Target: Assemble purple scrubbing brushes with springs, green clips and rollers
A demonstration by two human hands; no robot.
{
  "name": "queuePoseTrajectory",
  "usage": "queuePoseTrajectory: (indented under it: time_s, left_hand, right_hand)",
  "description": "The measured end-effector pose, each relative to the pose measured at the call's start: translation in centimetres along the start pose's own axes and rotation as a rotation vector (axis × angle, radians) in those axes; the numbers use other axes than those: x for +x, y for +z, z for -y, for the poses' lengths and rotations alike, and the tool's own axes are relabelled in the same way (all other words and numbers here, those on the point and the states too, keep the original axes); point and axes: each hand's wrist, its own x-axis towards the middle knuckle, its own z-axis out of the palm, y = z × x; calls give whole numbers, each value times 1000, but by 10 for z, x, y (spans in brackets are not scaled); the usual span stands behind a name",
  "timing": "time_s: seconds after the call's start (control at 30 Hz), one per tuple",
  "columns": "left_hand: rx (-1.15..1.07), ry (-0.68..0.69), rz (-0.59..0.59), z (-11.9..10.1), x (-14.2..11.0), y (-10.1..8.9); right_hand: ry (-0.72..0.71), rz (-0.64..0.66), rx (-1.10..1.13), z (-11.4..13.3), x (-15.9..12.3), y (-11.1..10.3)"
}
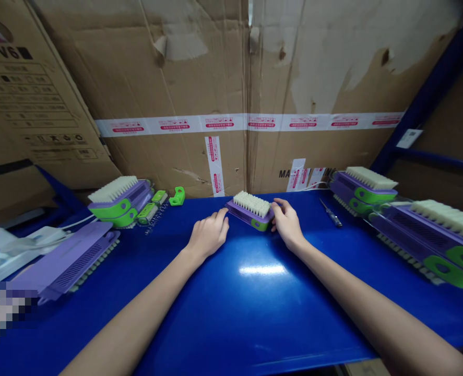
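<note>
A purple and green brush (250, 211) with cream bristles facing up lies at the far middle of the blue table. My right hand (288, 222) grips its right end, with thumb and fingers around the green corner. At the opposite end, my left hand (210, 232) has its fingers curled and their tips against the brush's purple edge; the underside of those fingers is hidden. A slim screwdriver (331, 213) lies to the right of my right hand. Left of my left hand are a green plastic piece (177, 196) and small green parts (153, 207) with loose screws or springs.
Stacked purple brushes (121, 201) stand at the left, near a long purple piece (67, 256) and a white power strip (23, 253). More brushes (430, 240) line the right side. Tall cardboard boxes (168, 78) wall off the back; a blue metal post (423, 99) rises at right.
</note>
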Motion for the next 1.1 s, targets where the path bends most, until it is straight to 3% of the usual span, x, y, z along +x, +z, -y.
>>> queuePoseTrajectory:
  time_s: [0.1, 0.27, 0.47, 0.63, 0.77, 1.1]
  left_hand:
    - [-27, 2, -95, 1, -1, 0]
    - [-38, 66, -171, -4, -5, -2]
    - [-101, 170, -167, -8, -6, 1]
    - [-235, 260, -91, -3, -4, 1]
    - [-268, 315, -69, -1, -4, -2]
    - [-143, 278, -164, -4, -3, 1]
  right_hand:
    - [129, 23, 96, 8, -2, -2]
    - [98, 79, 95, 11, -6, -1]
    - [64, 104, 55, 8, -6, 1]
    - [59, 60, 42, 8, -6, 0]
    - [50, 115, 73, 8, -5, -1]
    - [34, 254, 153, 10, -5, -2]
